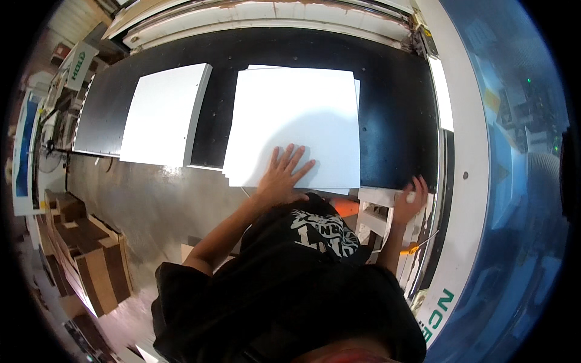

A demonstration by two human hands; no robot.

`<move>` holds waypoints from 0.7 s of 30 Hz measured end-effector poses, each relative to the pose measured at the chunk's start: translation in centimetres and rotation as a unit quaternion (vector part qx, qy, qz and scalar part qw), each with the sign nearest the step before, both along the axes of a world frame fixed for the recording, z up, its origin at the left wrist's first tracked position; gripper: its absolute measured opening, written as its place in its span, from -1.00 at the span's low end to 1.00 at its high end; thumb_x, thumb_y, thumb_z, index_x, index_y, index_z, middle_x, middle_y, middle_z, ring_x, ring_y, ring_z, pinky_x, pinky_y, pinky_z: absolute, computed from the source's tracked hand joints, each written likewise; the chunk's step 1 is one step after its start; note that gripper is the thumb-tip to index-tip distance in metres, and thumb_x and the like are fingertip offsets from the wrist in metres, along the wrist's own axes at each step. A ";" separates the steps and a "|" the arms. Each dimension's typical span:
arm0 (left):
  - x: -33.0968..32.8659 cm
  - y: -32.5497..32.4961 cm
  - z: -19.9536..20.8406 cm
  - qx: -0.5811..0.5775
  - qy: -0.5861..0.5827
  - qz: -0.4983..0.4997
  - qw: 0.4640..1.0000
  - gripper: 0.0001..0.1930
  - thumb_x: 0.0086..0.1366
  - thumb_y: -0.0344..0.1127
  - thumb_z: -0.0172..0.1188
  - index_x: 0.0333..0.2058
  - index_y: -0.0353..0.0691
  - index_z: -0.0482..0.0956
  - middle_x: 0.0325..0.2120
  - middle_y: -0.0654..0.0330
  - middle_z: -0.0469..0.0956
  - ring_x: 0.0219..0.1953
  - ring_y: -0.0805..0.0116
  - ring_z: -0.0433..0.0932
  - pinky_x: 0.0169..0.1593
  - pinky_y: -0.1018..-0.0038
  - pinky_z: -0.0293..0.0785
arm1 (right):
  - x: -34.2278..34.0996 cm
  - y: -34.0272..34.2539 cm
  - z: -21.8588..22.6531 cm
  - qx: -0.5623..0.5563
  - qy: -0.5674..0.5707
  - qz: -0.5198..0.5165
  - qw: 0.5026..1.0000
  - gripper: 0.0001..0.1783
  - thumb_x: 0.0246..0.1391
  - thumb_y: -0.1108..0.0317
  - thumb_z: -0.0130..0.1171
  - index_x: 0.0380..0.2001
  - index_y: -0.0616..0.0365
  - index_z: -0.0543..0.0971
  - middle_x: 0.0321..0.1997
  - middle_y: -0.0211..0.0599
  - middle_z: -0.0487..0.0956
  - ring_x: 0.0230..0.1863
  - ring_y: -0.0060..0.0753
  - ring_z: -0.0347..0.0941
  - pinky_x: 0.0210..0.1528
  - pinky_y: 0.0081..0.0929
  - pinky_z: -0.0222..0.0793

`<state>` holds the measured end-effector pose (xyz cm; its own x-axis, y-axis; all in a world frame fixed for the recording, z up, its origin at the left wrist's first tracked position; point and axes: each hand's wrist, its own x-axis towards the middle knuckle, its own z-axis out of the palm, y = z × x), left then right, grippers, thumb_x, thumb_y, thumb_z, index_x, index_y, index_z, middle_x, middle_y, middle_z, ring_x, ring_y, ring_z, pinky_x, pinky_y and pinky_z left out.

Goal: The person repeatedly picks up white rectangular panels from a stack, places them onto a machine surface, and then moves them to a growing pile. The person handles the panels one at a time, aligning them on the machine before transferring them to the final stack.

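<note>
Fingers spread, your left hand (283,174) lies flat and released on the near edge of a stack of white panels (296,121), palm down, gripping nothing. That stack rests on the black machine bed (393,115), reaching away from your fingertips. Off to the left of the hand, well apart, a second white panel (163,115) lies on the same bed. Your right hand (410,199) curls over the top of a white wooden frame (378,209), grasping its upper rail, just beyond the bed's near edge.
</note>
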<state>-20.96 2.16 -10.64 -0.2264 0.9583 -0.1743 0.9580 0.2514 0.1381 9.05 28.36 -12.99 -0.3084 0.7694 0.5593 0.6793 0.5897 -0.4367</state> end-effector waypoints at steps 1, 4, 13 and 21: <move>0.8 -0.2 -0.2 -0.008 0.006 -0.004 1.000 0.01 0.20 0.50 0.04 0.48 0.23 -0.12 0.50 -0.06 -0.31 0.52 -0.16 -0.40 0.45 -0.27 -0.49 | 1.8 -1.1 0.7 0.064 0.009 -0.033 0.997 -0.72 0.20 0.42 0.16 -0.03 0.09 0.63 0.18 -0.15 0.54 0.24 -0.03 0.40 0.29 0.00 0.25; 2.2 -1.0 -1.4 0.008 0.036 0.009 0.999 -0.03 0.25 0.35 0.14 0.48 0.27 -0.15 0.51 -0.01 -0.33 0.52 -0.15 -0.42 0.45 -0.25 -0.53 | 8.2 -3.6 0.5 0.225 -0.039 -0.192 0.955 -0.61 0.24 0.30 0.19 0.09 0.21 0.50 0.12 -0.02 0.53 0.16 0.06 0.45 0.22 0.06 0.32; 2.4 -0.9 0.1 0.060 -0.075 0.034 0.995 -0.11 0.17 -0.39 0.23 0.44 0.33 0.08 0.49 0.05 -0.12 0.51 -0.17 -0.24 0.51 -0.08 -0.36 | 17.9 -8.1 -7.6 -0.174 0.016 -0.297 0.939 -0.41 0.21 -0.10 0.26 -0.09 0.31 0.64 -0.33 -0.02 0.69 -0.34 -0.15 0.65 -0.34 -0.29 0.52; 2.3 -1.4 -0.7 0.085 -0.032 0.002 0.996 -0.09 0.10 -0.34 0.32 0.41 0.33 0.15 0.47 0.02 -0.04 0.49 -0.26 -0.18 0.50 -0.10 -0.28 | 11.5 -6.2 -0.8 -0.269 0.324 -0.063 0.905 -0.62 0.24 0.14 0.26 -0.08 0.25 0.60 -0.45 -0.37 0.57 -0.54 -0.63 0.41 -0.52 -0.62 0.30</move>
